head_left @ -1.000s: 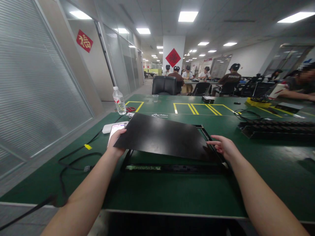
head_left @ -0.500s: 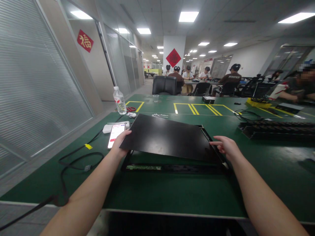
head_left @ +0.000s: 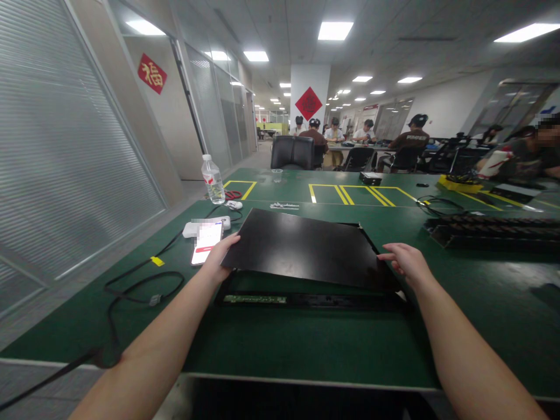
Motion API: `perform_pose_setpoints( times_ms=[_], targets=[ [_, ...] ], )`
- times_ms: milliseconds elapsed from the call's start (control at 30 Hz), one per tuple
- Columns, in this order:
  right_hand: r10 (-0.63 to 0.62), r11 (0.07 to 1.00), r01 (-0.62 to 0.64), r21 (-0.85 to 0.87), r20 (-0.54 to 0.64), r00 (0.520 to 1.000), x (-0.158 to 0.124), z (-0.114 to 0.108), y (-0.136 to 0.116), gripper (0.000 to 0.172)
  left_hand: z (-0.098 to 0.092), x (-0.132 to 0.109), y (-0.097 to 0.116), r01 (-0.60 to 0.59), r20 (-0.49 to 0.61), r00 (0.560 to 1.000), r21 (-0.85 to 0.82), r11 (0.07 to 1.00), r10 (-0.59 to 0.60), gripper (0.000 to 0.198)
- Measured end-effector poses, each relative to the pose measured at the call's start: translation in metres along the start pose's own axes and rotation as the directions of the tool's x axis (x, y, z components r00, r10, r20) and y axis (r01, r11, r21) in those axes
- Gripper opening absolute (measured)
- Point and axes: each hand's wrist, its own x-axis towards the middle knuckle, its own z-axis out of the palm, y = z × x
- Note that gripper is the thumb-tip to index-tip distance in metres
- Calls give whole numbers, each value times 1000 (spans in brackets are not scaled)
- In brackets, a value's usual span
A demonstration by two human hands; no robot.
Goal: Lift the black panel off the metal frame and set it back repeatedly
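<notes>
A thin, glossy black screen panel (head_left: pixel 301 248) lies tilted over a black frame (head_left: pixel 341 300), its left end raised. My left hand (head_left: pixel 221 259) grips the panel's left edge, thumb on top and the other fingers hidden underneath. At the panel's right edge is my right hand (head_left: pixel 406 263), index finger stretched toward the edge and the other fingers partly curled. Its fingertip meets or nearly meets the edge, and nothing is gripped there. Along the frame's near side shows a narrow green circuit board (head_left: pixel 254 300).
Left of the panel are a lit phone (head_left: pixel 206 244), a water bottle (head_left: pixel 213 179), a white mouse (head_left: pixel 234 205), red-handled scissors (head_left: pixel 233 195) and a looped black cable (head_left: pixel 131 300). Dark ribbed parts (head_left: pixel 485 230) lie right on the green table (head_left: pixel 315 350). Several people sit beyond.
The panel has shifted slightly right and its left end has come down a little, my left hand moving with it. It now covers more of the frame's right side.
</notes>
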Motion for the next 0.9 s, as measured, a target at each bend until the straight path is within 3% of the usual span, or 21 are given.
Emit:
perform_pose_setpoints(
  times_ms=[367,600,900],
  targets=[
    [-41,987,37,-158,-20,999,-1,2,1,19,-9,11,-7,-24,35,999,44,999,23,52],
    [-141,904,129,-407,-1,990,10,-1,13,24,-6,8,-6,-6,8,1000,80,997,5,49],
    [-177,831,150,-535,2,984,6,-1,9,17,-6,8,-8,-12,-24,1000,98,995,15,44]
  ],
)
